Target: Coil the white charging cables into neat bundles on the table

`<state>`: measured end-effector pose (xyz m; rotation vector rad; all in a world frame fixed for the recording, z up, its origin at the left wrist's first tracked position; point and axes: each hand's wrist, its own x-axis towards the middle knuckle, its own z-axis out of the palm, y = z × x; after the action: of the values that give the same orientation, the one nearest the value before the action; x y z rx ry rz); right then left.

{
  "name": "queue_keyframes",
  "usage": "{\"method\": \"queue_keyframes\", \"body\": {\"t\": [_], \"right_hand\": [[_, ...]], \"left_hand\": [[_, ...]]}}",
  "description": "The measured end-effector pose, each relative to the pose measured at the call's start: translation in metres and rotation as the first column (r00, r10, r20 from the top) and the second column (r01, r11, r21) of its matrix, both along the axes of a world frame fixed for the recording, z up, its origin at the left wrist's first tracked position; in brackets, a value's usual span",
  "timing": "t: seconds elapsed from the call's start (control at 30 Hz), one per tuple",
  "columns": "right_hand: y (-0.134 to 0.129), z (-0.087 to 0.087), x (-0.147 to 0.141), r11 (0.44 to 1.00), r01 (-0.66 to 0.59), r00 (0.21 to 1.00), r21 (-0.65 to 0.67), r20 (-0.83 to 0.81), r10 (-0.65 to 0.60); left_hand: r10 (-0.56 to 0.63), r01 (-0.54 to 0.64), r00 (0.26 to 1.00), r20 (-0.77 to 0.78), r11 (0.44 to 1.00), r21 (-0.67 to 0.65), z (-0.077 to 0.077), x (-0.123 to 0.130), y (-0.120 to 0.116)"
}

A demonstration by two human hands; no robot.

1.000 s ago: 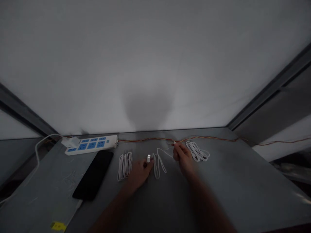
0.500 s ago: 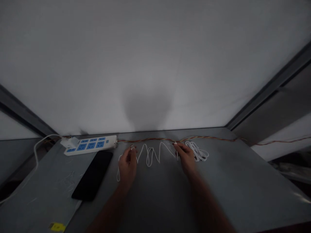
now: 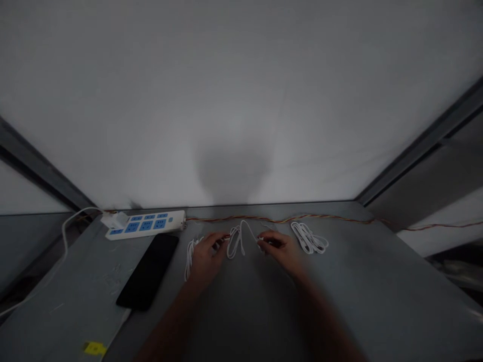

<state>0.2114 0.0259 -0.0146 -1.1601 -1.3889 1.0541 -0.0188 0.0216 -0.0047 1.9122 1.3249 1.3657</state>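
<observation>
A thin white cable (image 3: pixel 234 243) lies in loose folds on the grey table, between my two hands. My left hand (image 3: pixel 208 254) pinches one part of it at the left of the folds. On the other side, my right hand (image 3: pixel 279 247) grips the cable between thumb and fingers. Left of my left hand, partly behind it, is a bundled white cable (image 3: pixel 189 259). Another coiled white cable (image 3: pixel 308 238) rests to the right of my right hand.
A white power strip (image 3: pixel 147 224) with blue sockets and a plugged-in charger (image 3: pixel 115 220) stands at the back left. In front lies a black phone (image 3: pixel 149 271) on a cord with a yellow tag (image 3: pixel 95 348). Twisted coloured wire (image 3: pixel 332 216) runs along the back wall.
My hands have come closer together, and the zigzag of cable between them has drawn into tighter folds. The view has shifted slightly.
</observation>
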Motion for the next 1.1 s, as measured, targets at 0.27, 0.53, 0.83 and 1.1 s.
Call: {"method": "queue_keyframes", "body": {"t": [0.27,0.53,0.83,1.1], "right_hand": [[-0.0014,0.0027,-0.0003,0.998,-0.015,1.0,0.053,0.005,0.015],[-0.0012,0.0022,-0.0023,0.998,-0.037,0.998,0.055,0.044,0.034],[-0.0005,0.0003,-0.0029,0.995,-0.053,0.995,0.086,0.086,0.046],[-0.003,0.0021,-0.0034,0.995,-0.062,0.994,0.073,0.09,0.055]], "left_hand": [[-0.078,0.076,0.994,-0.075,0.997,-0.025,-0.0008,-0.0015,-0.0025],[-0.129,0.121,0.979,-0.155,0.991,-0.063,-0.0031,-0.0019,-0.0029],[-0.153,0.14,0.969,-0.191,0.987,-0.079,-0.0048,-0.0034,-0.0022],[-0.185,0.169,0.963,-0.197,0.981,-0.097,-0.0031,-0.0039,-0.0032]]}}
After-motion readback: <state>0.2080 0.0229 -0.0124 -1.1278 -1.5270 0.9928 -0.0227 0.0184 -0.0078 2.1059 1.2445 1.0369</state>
